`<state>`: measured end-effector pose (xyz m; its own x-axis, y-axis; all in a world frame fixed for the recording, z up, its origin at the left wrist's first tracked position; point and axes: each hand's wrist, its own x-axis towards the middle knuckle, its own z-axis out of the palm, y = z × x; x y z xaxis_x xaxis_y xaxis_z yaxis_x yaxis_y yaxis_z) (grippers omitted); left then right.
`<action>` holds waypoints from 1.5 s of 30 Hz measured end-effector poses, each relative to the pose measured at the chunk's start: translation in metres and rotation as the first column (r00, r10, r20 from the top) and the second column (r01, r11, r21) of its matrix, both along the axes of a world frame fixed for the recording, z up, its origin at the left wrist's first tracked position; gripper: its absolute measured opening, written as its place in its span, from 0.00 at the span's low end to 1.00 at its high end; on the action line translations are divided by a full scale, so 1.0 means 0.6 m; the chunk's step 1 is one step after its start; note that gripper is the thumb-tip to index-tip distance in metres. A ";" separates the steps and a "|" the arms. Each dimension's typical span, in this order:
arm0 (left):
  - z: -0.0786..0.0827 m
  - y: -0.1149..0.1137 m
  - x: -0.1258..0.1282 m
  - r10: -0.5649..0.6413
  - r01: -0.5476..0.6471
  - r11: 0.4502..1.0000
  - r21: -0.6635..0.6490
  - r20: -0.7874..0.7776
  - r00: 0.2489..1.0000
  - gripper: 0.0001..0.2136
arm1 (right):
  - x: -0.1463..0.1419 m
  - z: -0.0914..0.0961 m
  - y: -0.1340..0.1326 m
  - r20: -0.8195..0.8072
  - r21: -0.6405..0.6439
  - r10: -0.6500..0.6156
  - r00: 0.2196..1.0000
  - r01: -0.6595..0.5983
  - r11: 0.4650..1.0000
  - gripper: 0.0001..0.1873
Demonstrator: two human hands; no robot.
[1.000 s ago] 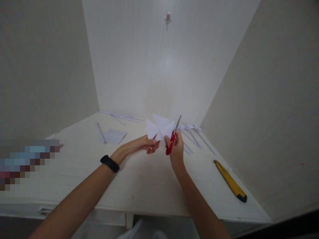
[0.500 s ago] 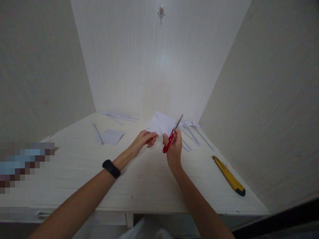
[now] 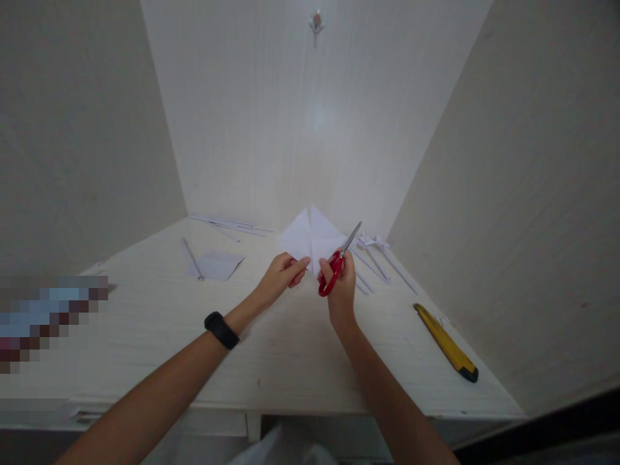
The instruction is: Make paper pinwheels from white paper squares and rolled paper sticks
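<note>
Head view: the left hand (image 3: 283, 271) pinches the white paper sheet (image 3: 296, 235). The right hand (image 3: 341, 287) grasps that sheet and, at its right, red-handled scissors (image 3: 338, 263) (blades pointing away).

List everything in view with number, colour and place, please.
Table: 1, white, below
Walls: 3, pale, left, back, right
Wall hook: 1, clear, top centre
Creased paper: 1, white, centre
Scissors: 1, red handles, paper's right side
Flat paper: 1, white, left
Paper stick: 1, white, by flat paper
Thin paper sticks: several, white, back left
Folded-top sticks: several, white, back right
Utility knife: 1, yellow and black, right
Pixelated item: 1, unclear, left edge
Wristband: 1, black, left wrist
Left hand: 1, bare, gripping paper
Right hand: 1, bare, holding scissors
</note>
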<state>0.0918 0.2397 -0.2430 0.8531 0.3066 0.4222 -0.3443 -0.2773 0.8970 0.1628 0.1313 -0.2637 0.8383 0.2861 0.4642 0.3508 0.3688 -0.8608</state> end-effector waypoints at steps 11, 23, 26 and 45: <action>-0.020 0.045 0.018 0.386 -0.390 0.915 0.100 0.057 0.921 0.20 | 0.005 -0.022 0.019 -0.197 -0.156 0.185 0.963 -0.217 0.964 0.21; -0.041 0.048 0.028 0.434 -0.405 0.867 0.290 -0.041 0.900 0.20 | -0.001 -0.036 -0.002 0.367 -0.861 0.134 0.920 0.281 0.425 0.22; -0.044 0.048 0.029 0.418 -0.387 0.875 0.292 -0.051 0.907 0.19 | -0.007 -0.035 -0.002 0.405 -0.876 0.146 0.903 0.338 0.344 0.23; -0.053 0.051 0.033 0.419 -0.368 0.865 0.341 -0.088 0.904 0.17 | -0.015 -0.031 -0.005 0.549 -0.834 0.179 0.817 0.521 0.182 0.15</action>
